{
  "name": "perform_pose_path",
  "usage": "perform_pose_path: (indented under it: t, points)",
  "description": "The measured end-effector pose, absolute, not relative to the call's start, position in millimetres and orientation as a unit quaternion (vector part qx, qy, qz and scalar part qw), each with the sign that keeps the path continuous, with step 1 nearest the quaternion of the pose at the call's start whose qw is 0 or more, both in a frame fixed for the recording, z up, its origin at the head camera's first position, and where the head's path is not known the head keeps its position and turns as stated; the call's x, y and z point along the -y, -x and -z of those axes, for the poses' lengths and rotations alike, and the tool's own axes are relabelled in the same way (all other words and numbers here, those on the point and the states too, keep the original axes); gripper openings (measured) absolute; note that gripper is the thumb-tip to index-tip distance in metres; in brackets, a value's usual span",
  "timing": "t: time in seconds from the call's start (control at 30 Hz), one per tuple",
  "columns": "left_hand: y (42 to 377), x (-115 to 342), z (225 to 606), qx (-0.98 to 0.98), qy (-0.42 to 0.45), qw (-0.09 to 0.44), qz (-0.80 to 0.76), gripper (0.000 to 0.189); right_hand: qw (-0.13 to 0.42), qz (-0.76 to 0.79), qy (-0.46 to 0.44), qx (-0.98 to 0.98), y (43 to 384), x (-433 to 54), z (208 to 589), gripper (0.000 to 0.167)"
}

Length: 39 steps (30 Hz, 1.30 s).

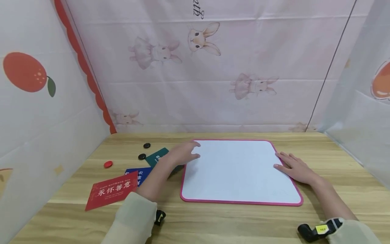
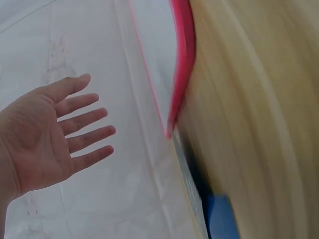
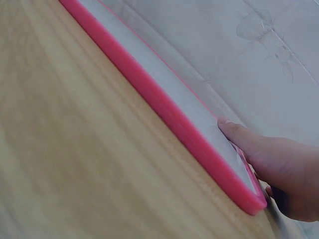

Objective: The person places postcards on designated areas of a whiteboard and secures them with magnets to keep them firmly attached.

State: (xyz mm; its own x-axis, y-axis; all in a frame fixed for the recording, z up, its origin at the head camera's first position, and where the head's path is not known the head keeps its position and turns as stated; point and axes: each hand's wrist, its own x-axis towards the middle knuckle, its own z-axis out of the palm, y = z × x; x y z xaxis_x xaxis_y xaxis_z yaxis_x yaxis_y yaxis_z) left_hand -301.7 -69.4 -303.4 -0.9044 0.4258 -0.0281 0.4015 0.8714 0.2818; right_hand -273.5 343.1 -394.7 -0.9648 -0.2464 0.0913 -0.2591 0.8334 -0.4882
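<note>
A whiteboard [image 1: 240, 173] with a pink frame lies on the wooden table. My left hand [image 1: 184, 153] is held over the whiteboard's left edge. In the left wrist view, the same hand [image 2: 45, 137] shows its palm, the fingers straight and spread, holding nothing. At the right edge, my right hand [image 1: 297, 168] grips the frame. The right wrist view shows that hand [image 3: 286, 169] with its thumb on top of the board and its other fingers at the outer side, partly hidden.
Left of the board lie a red card [image 1: 112, 190], a blue card [image 1: 143, 173] and a green card [image 1: 156, 156], partly overlapping. Beyond them are a red round piece [image 1: 108, 164] and two black ones, one a black disc [image 1: 147, 145]. Printed curtains [image 1: 195, 101] enclose the table.
</note>
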Motion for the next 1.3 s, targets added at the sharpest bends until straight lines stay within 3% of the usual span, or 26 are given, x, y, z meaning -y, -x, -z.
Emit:
perform_pose_path:
  t: [0.2, 0.4, 0.67, 1.03, 1.3]
  points:
    - [301.9, 98.2, 296.2, -0.977, -0.181, 0.035, -0.104, 0.043, 0.007, -0.254, -0.128, 0.959, 273.4, -342.7, 394.9, 0.073]
    - [298.3, 123.7, 294.4, -0.988, -0.137, 0.057, -0.046, 0.024, 0.006, -0.256, -0.125, 0.959, 272.5, -343.0, 394.8, 0.074]
    - [302.2, 138.4, 307.7, -0.982, -0.086, 0.167, 0.015, 0.047, 0.008, -0.256, -0.125, 0.958, 271.4, -341.4, 393.2, 0.073]
    - [304.5, 144.6, 318.9, -0.980, -0.125, 0.157, 0.001, 0.063, 0.009, -0.258, -0.128, 0.958, 271.8, -340.3, 392.1, 0.072]
    - [308.9, 145.1, 318.6, -0.976, -0.148, 0.160, -0.030, 0.053, 0.009, -0.257, -0.128, 0.958, 272.9, -341.9, 393.7, 0.073]
